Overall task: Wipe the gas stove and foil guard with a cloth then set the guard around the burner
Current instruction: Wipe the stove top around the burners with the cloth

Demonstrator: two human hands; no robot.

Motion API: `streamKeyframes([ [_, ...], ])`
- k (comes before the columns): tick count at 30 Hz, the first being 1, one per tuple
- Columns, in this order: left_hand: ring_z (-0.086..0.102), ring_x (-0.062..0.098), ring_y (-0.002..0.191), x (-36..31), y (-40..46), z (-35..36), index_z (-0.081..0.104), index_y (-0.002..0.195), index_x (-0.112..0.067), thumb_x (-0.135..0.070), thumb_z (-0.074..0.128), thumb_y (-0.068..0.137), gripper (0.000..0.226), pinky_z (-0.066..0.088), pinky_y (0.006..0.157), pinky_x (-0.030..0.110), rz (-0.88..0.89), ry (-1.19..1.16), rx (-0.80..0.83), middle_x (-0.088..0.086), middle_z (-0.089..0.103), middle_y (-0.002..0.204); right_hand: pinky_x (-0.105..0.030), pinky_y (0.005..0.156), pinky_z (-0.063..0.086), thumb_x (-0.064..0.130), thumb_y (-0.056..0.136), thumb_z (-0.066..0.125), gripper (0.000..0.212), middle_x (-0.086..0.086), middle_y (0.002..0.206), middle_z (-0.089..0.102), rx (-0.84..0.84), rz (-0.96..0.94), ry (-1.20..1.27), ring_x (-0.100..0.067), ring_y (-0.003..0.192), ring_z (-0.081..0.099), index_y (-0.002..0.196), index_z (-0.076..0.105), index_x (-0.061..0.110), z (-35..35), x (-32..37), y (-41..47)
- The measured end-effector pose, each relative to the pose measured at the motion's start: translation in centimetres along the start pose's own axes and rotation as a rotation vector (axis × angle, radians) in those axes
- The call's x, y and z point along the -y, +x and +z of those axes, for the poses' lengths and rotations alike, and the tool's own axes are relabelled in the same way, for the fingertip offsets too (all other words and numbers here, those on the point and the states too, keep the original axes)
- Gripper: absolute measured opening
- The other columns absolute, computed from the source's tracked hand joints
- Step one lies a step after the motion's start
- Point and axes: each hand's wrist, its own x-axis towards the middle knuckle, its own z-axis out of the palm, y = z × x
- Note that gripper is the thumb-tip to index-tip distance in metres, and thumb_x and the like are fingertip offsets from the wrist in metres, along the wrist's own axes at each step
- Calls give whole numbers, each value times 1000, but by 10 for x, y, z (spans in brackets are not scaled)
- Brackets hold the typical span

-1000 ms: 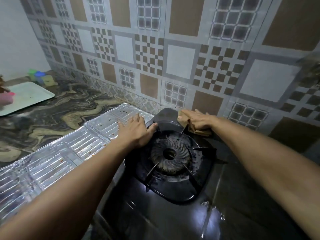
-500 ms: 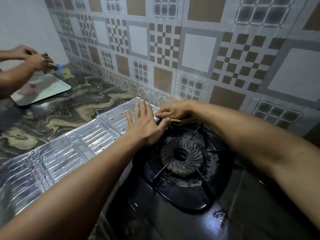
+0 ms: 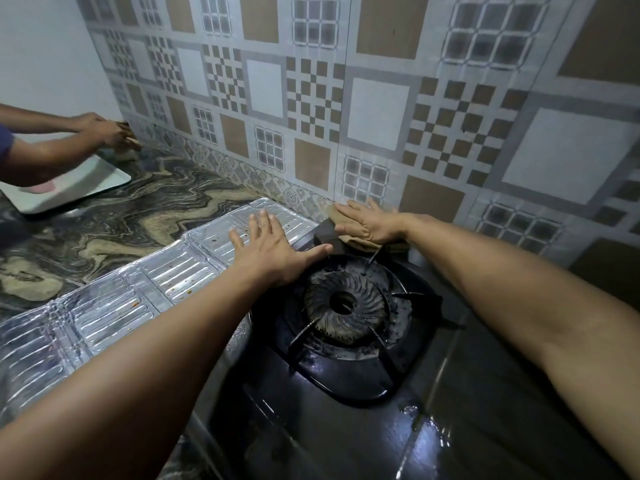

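Foil guard [image 3: 145,292] lies flat on the marbled counter [image 3: 114,233], just left of the gas stove [image 3: 311,427], its far end reaching toward the tiled wall [image 3: 346,98].

In the head view, the only one, the left hand [image 3: 273,251] presses on the guard's far panel with fingers straight and spread, thumb stretched toward the stove's back corner. The right hand [image 3: 370,223] lies flat, fingers straight and together, on a brown cloth [image 3: 360,242] at the back of the stove, against the wall.

Risks, as I judge them: the thin foil could crease or tear under the left palm's weight; the cloth could snag on a prong of the pan support [image 3: 375,254] near it; the wet front of the stove could let a hand slip.

As for looks, the guard is shiny, ribbed, folded into panels, and carries small reddish-brown spatters, so it seems not yet wiped. The burner [image 3: 343,306] is dark with soot.

Another person's hands [image 3: 100,129] work over a white tray [image 3: 69,188] at far left.
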Motion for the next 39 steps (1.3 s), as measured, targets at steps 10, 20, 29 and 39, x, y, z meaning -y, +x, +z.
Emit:
streamKeyframes([
  [10, -7, 28, 149, -2, -7, -7, 1, 154, -6, -102, 10, 53, 140, 1, 113, 66, 4, 87, -19, 11, -5, 162, -64, 110, -16, 63, 94, -1, 58, 10, 160, -12, -85, 231, -1, -27, 146, -17, 149, -8, 47, 32, -45, -67],
  [20, -4, 32, 149, -38, -26, -18, 2, 153, -4, -62, 26, 92, 87, 2, 114, 66, 257, 290, -188, 15, -4, 162, -60, 114, -12, 52, 99, 3, 57, 8, 161, -11, -153, 289, -89, -19, 148, -11, 152, -7, 35, 66, -40, -179],
  [29, -3, 19, 150, -112, -77, 12, 15, 154, -10, -47, 28, 101, 66, 0, 117, 57, 665, 101, 73, 5, 3, 163, -58, 113, -15, 50, 101, 9, 60, 5, 162, -8, -184, 441, -8, -23, 148, -13, 154, 3, 23, 59, -46, -156],
  [39, -2, 29, 150, -116, -88, 12, 29, 148, -10, -36, 21, 103, 53, 2, 113, 68, 652, 321, -71, 9, 5, 162, -44, 121, -3, 41, 102, 14, 62, -5, 161, -8, -181, 324, -38, -19, 149, -8, 153, -1, 10, 97, 30, -247],
])
